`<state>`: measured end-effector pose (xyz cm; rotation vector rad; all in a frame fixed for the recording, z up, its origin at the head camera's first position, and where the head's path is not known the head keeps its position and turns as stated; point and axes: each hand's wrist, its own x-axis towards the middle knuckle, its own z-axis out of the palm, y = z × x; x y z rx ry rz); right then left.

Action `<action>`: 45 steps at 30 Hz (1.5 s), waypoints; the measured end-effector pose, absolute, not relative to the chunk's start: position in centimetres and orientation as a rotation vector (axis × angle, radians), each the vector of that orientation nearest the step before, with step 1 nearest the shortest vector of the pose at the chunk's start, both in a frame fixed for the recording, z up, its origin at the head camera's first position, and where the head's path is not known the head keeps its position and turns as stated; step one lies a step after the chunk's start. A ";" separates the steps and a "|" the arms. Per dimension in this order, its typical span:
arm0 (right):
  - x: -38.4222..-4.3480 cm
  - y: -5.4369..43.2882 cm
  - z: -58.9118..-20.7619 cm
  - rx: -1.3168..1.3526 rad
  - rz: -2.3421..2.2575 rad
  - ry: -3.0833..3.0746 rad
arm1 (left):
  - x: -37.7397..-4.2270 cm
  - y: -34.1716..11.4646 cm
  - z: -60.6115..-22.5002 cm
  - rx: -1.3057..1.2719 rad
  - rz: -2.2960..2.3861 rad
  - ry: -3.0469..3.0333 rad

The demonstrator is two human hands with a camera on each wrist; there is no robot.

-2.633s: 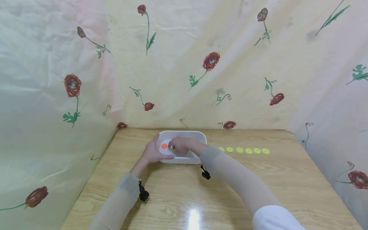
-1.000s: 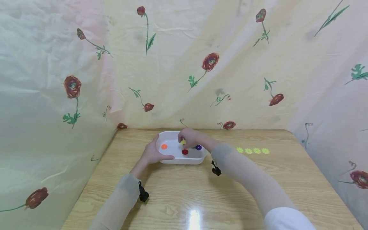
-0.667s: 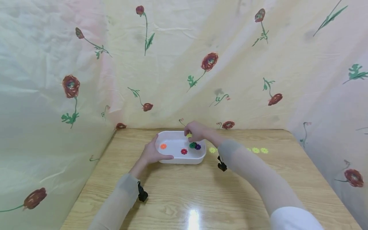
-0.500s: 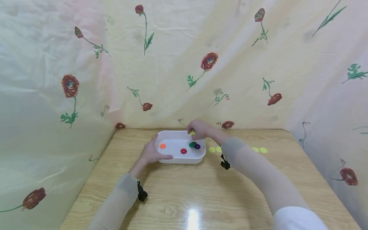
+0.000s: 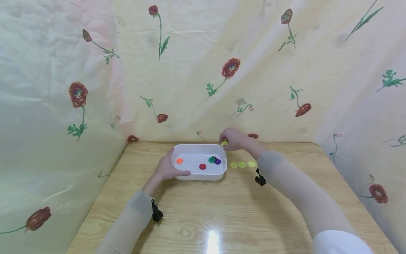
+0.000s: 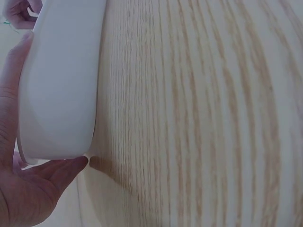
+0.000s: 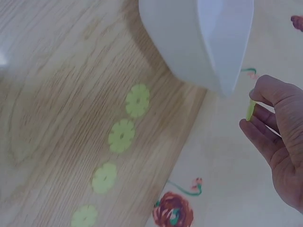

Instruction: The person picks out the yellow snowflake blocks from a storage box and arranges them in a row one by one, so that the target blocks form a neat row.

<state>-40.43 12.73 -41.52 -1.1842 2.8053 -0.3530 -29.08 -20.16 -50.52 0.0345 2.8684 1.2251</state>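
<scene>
My left hand (image 5: 167, 168) grips the left end of a white plastic tub (image 5: 200, 177), thumb along the near rim and fingers round the side. Just beyond the tub's back right corner, my right hand (image 5: 234, 139) pinches a yellow flower-shaped disc (image 7: 251, 109) between thumb and fingertips, held edge-on in the right wrist view. Inside the tub lie an orange flower disc (image 5: 179, 161), a red one (image 5: 202, 167), a green one (image 5: 212, 159) and a purple one (image 5: 217, 161), the last two overlapping. The left wrist view shows the left hand (image 6: 33, 189) against the tub's outer wall.
Yellow flower discs (image 7: 121, 135) lie in a row on the wooden table (image 5: 196, 208), right of the tub; the right forearm hides part of the row. A flowered cloth (image 5: 190, 70) hangs at the table's back edge and at both sides.
My right hand has lifted out of the tub and moved right and back past its corner, carrying the yellow disc. The left hand keeps its grip on the tub.
</scene>
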 end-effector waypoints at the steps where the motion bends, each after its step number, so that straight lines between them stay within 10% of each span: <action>1: -40.4 13.1 -41.5 -1.199 -0.365 2.811 | -29.1 -20.2 -50.5 0.033 1.225 2.869; 45: -38.6 30.3 -43.3 -0.719 -0.575 2.968 | -28.4 -20.3 -50.1 0.034 1.229 2.837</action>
